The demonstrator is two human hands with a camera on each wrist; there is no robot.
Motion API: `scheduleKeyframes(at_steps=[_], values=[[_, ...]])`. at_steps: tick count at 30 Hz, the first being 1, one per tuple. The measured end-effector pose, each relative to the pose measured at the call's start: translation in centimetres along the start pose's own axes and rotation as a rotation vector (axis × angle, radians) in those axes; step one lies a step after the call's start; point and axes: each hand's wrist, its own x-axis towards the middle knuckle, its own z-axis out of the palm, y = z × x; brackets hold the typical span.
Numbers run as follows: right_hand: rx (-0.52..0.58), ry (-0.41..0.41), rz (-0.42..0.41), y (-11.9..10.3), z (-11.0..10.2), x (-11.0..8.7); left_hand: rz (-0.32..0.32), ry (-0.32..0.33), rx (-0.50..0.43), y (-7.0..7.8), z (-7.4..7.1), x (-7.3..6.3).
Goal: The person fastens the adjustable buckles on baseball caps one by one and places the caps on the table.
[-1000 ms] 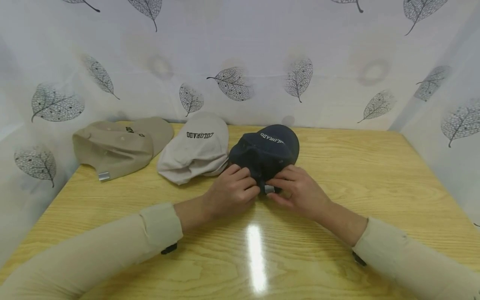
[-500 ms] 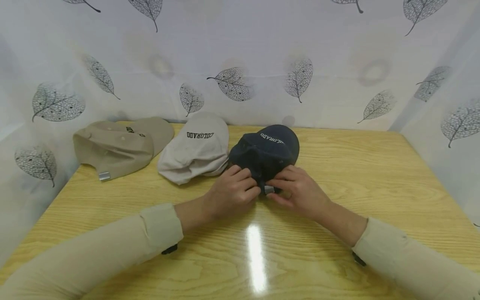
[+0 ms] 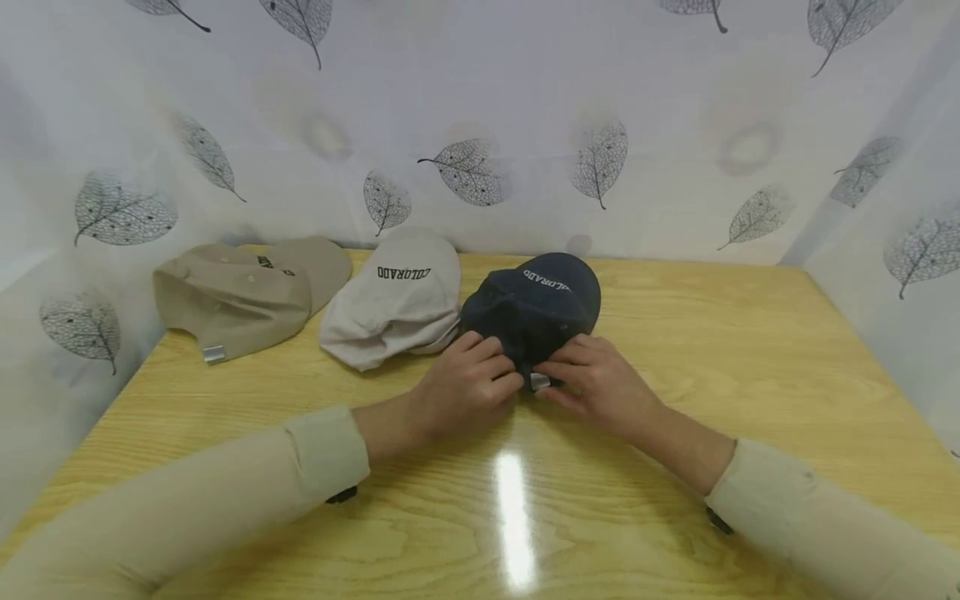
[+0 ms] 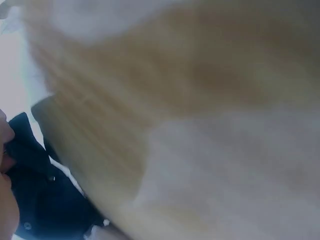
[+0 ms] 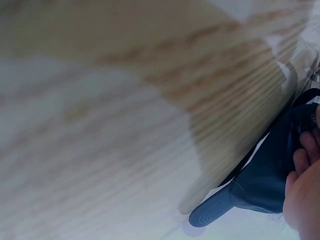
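A navy baseball cap (image 3: pixel 551 296) with white COLORADO lettering lies on the table, its brim pointing away from me. My left hand (image 3: pixel 467 379) grips the cap's back edge with curled fingers. Opposite it, my right hand (image 3: pixel 600 382) pinches the back strap, thumb and fingers beside the silver buckle (image 3: pixel 539 381). Fingers partly cover the strap, so its exact fit is hidden. In the left wrist view the dark cap (image 4: pixel 52 205) shows at lower left; the right wrist view has its brim (image 5: pixel 212 210) and my right-hand fingers (image 5: pixel 301 161) against the fabric.
To the left of the navy cap lies a light grey cap (image 3: pixel 397 296), close against it. Farther left is a khaki cap (image 3: pixel 236 296) with a silver buckle. A leaf-patterned white curtain (image 3: pixel 525 100) hangs behind the wooden table (image 3: pixel 720 333).
The head view has shifted very slightly. Both hands keep their hold on the navy cap, and all the caps stay in place.
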Motion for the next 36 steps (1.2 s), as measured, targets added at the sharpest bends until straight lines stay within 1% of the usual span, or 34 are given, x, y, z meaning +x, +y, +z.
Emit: scheduleKeyframes(at_steps=[6, 11, 13, 16, 19, 22, 28, 36], values=[[-0.015, 0.001, -0.007, 0.02, 0.16, -0.26, -0.091, -0.042, -0.110, -0.03, -0.08, -0.26], [-0.006, 0.016, -0.013, -0.08, 0.25, -0.16, -0.119, -0.065, -0.181, -0.26, -0.27, -0.43], [-0.006, 0.017, -0.013, -0.12, 0.26, -0.11, -0.111, -0.064, -0.184, -0.39, -0.24, -0.50], [-0.014, 0.017, -0.008, -0.10, 0.28, -0.14, -0.081, -0.052, -0.176, -0.56, 0.02, -0.53], [-0.009, 0.021, 0.001, -0.07, 0.31, -0.24, -0.047, -0.034, -0.155, -0.62, 0.35, -0.51], [0.004, 0.023, 0.016, -0.07, 0.32, -0.31, -0.026, -0.014, -0.134, -0.62, 0.57, -0.50], [0.004, 0.005, 0.050, -0.13, 0.22, -0.28, -0.011, 0.008, -0.110, -0.59, 0.62, -0.44], [-0.001, -0.002, 0.057, -0.21, 0.00, -0.14, 0.005, 0.034, -0.091, -0.48, 0.48, -0.12]])
